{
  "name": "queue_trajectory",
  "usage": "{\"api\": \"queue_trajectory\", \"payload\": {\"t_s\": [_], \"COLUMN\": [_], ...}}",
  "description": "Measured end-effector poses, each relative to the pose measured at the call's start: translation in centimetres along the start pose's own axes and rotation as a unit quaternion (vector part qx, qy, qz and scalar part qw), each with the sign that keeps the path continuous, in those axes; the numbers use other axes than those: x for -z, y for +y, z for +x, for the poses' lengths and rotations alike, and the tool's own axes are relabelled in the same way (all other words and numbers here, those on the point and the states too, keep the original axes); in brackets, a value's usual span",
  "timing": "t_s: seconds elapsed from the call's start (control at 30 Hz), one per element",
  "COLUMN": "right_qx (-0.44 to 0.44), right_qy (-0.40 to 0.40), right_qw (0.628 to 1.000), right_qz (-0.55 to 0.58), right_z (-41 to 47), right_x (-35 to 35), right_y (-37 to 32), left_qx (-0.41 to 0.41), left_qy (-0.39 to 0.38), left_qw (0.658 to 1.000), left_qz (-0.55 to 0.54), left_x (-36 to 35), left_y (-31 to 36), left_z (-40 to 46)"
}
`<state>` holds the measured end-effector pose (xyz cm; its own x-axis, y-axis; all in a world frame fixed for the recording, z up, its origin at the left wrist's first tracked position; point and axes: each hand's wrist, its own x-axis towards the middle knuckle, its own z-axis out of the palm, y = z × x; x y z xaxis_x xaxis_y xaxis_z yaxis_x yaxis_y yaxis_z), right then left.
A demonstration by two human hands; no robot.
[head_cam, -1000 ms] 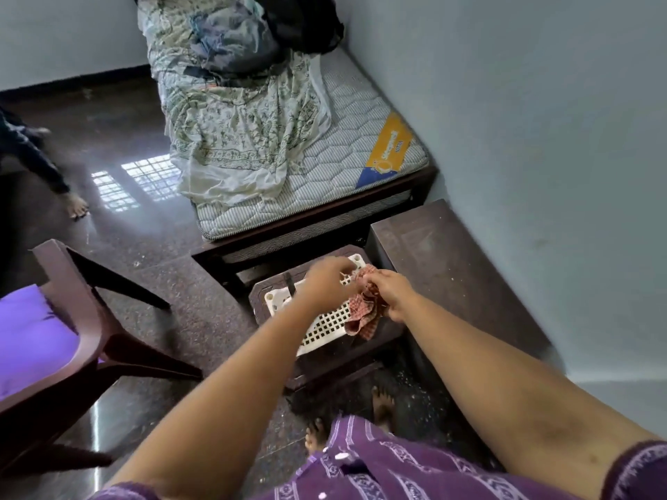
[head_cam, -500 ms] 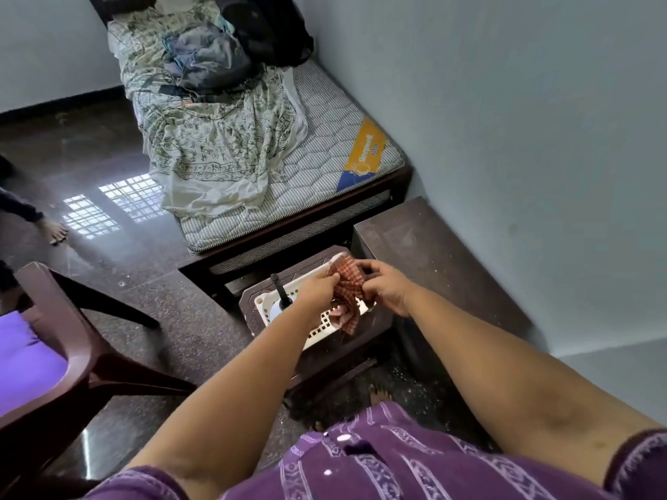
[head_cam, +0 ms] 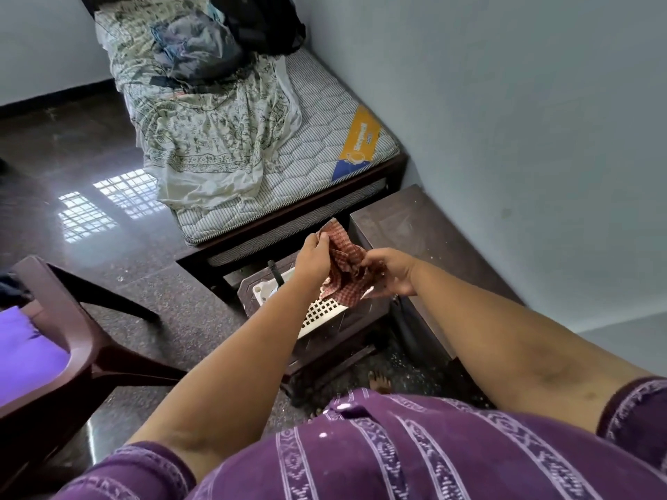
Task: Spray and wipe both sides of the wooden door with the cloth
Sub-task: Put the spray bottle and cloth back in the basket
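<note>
- Cloth, red-and-white checked and crumpled, hangs in the air between both hands, just above the white perforated basket.
- Left hand grips the cloth's upper edge at about 10 o'clock of the bundle, its fingers curled round the fabric, with one corner sticking up past them.
- Right hand holds the cloth from 3 o'clock, thumb on top and fingers curled under the fabric's lower folds.
- The basket rests on a dark brown stool; a thin black nozzle-like tip rises from the basket at 9 o'clock of the left wrist, possibly a spray bottle, though most of it is hidden by the arm.
- A dark brown cabinet stands against the pale blue wall, at 3 o'clock of the stool and just beside it.
- At 12 o'clock lies a bed with a striped mattress, a rumpled patterned sheet and a dark bag at its far end.
- A brown plastic chair with a purple cushion sits at 9 o'clock on the glossy dark floor.
- A bare foot shows below the stool, above the purple patterned garment.
</note>
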<state>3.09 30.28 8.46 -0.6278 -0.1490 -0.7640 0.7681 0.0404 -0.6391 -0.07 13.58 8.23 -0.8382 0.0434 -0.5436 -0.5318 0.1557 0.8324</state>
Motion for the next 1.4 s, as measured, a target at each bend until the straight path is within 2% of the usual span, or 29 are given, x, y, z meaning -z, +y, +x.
{"api": "queue_trajectory", "payload": {"t_s": [0.2,0.3,0.47,0.6,0.67,0.77,0.87,0.93,1.0,1.07,1.1,1.13,1.17,1.23,1.3,1.4], "right_qx": [0.017,0.009,-0.005,0.043,0.056,0.05,0.053,0.071,0.113,0.17,0.194,0.211,0.221,0.229,0.235,0.26], "right_qy": [-0.058,-0.064,-0.056,-0.09,-0.114,-0.065,0.037,0.093,0.109,0.12,0.129,0.132,0.129,0.113,0.118,0.138], "right_qw": [0.994,0.989,0.985,0.979,0.975,0.984,0.996,0.993,0.987,0.973,0.949,0.912,0.873,0.822,0.803,0.818], "right_qz": [0.092,0.136,0.163,0.179,0.183,0.161,0.064,-0.002,-0.018,-0.103,-0.212,-0.327,-0.414,-0.51,-0.535,-0.494], "right_z": [-1.3,-0.7,-0.2,-0.7,-0.9,-0.5,0.2,0.7,1.0,1.1,1.2,1.3,1.3,1.5,2.0,2.0], "right_x": [1.6,1.9,1.5,1.1,0.8,0.8,1.2,1.2,1.1,0.8,0.7,0.5,0.2,-0.5,-1.0,-0.9], "right_y": [-0.5,-0.4,-1.0,-1.7,-1.9,-2.4,-2.5,-2.2,-2.1,-2.5,-2.8,-3.0,-3.1,-3.0,-2.7,-2.6], "left_qx": [0.062,0.105,0.161,0.198,0.201,0.174,0.144,0.152,0.172,0.119,0.05,-0.047,-0.145,-0.269,-0.294,-0.273], "left_qy": [0.054,0.073,0.034,-0.019,-0.057,-0.048,-0.005,0.008,0.006,0.021,0.031,0.032,0.019,-0.029,-0.082,-0.088], "left_qw": [0.995,0.979,0.955,0.904,0.907,0.936,0.943,0.942,0.958,0.993,0.988,0.965,0.928,0.848,0.799,0.793], "left_qz": [-0.063,-0.158,-0.246,-0.379,-0.365,-0.302,-0.299,-0.3,-0.228,0.005,0.141,0.255,0.344,0.456,0.517,0.537], "left_x": [0.5,0.4,0.5,1.0,1.0,0.9,1.3,1.4,1.2,1.2,1.4,1.4,1.3,0.8,-0.1,-0.6], "left_y": [0.1,0.1,0.0,-0.4,-0.6,-0.6,-0.4,-1.0,-1.5,-2.1,-2.1,-1.9,-1.4,0.1,1.1,1.5], "left_z": [0.5,0.8,-0.1,-0.4,-0.9,-0.9,-0.3,0.3,0.2,0.4,0.5,0.5,0.4,0.1,0.4,1.3]}}
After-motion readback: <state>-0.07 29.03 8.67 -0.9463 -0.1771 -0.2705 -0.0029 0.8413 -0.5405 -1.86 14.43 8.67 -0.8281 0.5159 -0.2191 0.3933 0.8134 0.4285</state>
